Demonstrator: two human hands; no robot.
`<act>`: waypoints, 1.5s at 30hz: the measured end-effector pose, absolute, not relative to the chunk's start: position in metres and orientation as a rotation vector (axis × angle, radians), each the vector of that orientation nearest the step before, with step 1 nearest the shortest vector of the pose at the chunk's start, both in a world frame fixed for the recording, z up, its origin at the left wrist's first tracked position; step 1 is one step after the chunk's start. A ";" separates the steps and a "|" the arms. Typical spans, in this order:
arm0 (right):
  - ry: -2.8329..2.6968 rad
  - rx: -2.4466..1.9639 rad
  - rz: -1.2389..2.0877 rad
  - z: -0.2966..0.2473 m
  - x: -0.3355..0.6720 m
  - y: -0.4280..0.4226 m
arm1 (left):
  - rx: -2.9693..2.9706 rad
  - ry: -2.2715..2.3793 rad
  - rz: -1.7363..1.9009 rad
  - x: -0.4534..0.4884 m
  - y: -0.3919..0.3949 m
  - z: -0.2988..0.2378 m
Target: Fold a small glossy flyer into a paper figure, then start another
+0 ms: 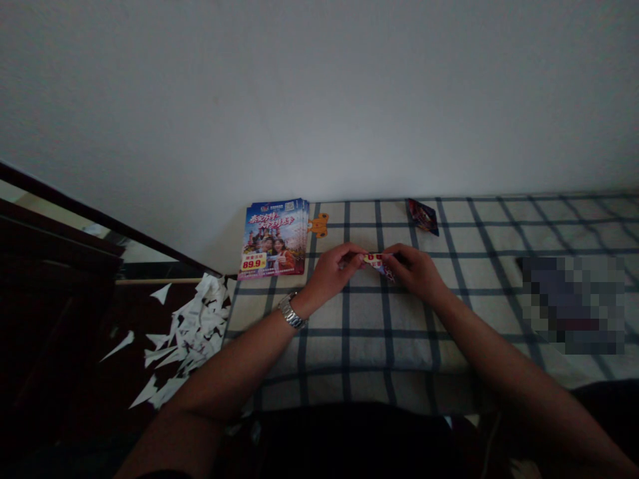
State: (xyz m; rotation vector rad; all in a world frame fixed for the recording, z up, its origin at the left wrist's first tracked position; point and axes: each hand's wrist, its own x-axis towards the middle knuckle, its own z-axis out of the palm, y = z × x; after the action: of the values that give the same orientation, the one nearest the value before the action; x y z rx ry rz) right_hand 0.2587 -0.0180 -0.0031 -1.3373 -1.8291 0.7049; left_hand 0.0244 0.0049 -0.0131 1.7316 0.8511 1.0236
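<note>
A small folded piece of printed flyer paper (378, 261) is held between both my hands above a checked bed sheet (369, 319). My left hand (332, 269), with a metal watch on its wrist, pinches the paper's left end. My right hand (414, 269) grips the right end, fingers curled over it. A stack of colourful flyers (274, 237) lies at the sheet's far left corner, just beyond my left hand. A finished folded paper shape (423, 216) rests near the wall, beyond my right hand.
A small orange figure (318, 225) lies beside the flyer stack. Several white paper scraps (192, 332) are heaped on the dark floor left of the bed. A white wall rises behind. A blurred dark patch (574, 303) sits on the sheet at right.
</note>
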 end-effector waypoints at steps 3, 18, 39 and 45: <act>-1.828 -1.342 0.706 -0.003 0.258 -0.018 | 1.735 0.872 1.015 0.025 0.005 -0.014; -1.860 -1.330 0.724 -0.002 0.258 -0.020 | 1.787 0.869 0.978 0.023 0.005 -0.009; -1.944 -1.238 0.797 -0.004 0.259 -0.019 | 2.030 0.932 0.940 0.025 -0.001 -0.004; -1.961 -1.252 0.814 -0.005 0.258 -0.020 | 2.037 0.913 0.873 0.025 0.001 -0.006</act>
State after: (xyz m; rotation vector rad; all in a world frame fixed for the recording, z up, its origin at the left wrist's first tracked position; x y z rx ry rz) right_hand 0.2580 -0.0202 -0.0052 -1.2522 -1.9607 0.8139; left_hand 0.0249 0.0007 -0.0057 2.0374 0.9133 0.8733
